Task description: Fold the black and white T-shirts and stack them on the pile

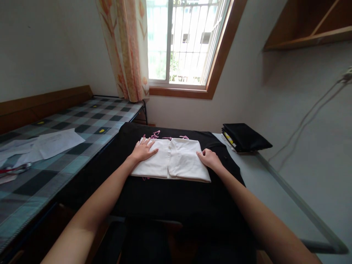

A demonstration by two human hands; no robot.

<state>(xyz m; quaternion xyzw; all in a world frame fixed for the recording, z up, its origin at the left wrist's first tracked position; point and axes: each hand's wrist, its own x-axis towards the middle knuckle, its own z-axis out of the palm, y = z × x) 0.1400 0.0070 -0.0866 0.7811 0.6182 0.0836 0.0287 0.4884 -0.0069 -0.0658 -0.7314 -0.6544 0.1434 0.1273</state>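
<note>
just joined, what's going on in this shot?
A person has both hands on a folded white cloth lying on a black cloth. The left hand is spread flat over its left part; the right hand is curled at its right edge, though whether it grips is unclear.

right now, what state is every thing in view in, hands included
white cloth: folded, lying on the black cloth
black cloth: spread out, under the white cloth
left hand: open, fingers spread on the white cloth
right hand: fingers curled at the white cloth's right edge; grip unclear
curtain: gathered at the window's left
window: mostly uncovered
papers: loose, overlapping
</note>
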